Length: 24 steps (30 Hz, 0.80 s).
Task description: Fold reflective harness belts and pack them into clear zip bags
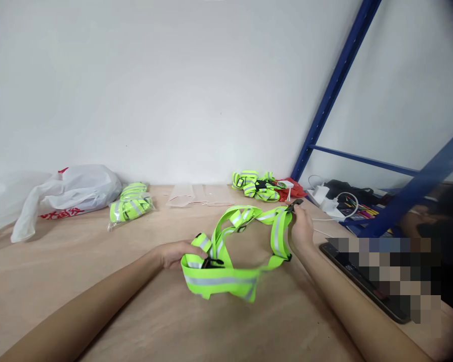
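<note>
A neon yellow-green reflective vest [222,281], made of elastic straps with silver stripes, stretches between my two hands in loose loops. My left hand [176,254] is closed on its left side, beside a black plastic buckle [212,263]. On the other side, my right hand [302,229] grips the strap near a black buckle end [294,204]. Part of the front strap hangs blurred by motion. The fingers of my right hand are partly hidden behind the wrist and strap.
Folded reflective vests in clear bags [132,206] lie left of a few flat clear bags [200,195]. More bundled vests [257,186] sit by the wall. A white plastic bag [85,188] is far left. Right are chargers [326,201], a dark tablet-like device [355,274] and blue rack posts [332,95].
</note>
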Each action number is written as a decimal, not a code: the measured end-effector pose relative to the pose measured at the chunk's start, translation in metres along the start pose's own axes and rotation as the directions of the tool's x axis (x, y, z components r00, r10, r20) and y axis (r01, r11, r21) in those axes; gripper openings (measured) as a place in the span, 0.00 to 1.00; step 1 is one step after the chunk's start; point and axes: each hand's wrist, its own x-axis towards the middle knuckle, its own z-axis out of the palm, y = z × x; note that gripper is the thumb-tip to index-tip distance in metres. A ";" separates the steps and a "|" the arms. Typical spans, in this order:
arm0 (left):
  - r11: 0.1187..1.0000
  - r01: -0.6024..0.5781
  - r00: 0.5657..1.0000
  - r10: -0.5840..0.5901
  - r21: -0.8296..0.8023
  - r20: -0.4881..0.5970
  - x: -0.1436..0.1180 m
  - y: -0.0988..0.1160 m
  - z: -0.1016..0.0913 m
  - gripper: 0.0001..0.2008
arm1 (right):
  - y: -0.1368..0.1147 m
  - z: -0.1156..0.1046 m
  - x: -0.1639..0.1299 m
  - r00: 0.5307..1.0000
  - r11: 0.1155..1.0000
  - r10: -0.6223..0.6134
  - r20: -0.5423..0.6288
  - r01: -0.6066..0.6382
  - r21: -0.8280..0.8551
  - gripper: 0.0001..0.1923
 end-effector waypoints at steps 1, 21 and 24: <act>0.995 0.097 0.993 -0.097 0.007 0.067 -0.002 0.001 -0.001 0.21 | 0.001 -0.002 0.003 0.999 0.998 -0.032 -0.004 0.032 -0.052 0.17; 0.826 -0.319 0.698 0.536 0.465 -0.475 0.013 -0.010 0.027 0.30 | -0.005 -0.007 -0.021 0.647 0.779 0.364 0.670 0.183 -0.600 0.40; 0.697 -0.282 0.747 0.591 0.659 -0.305 0.006 -0.009 0.040 0.32 | -0.005 -0.007 -0.026 0.624 0.753 0.389 0.678 0.210 -0.624 0.41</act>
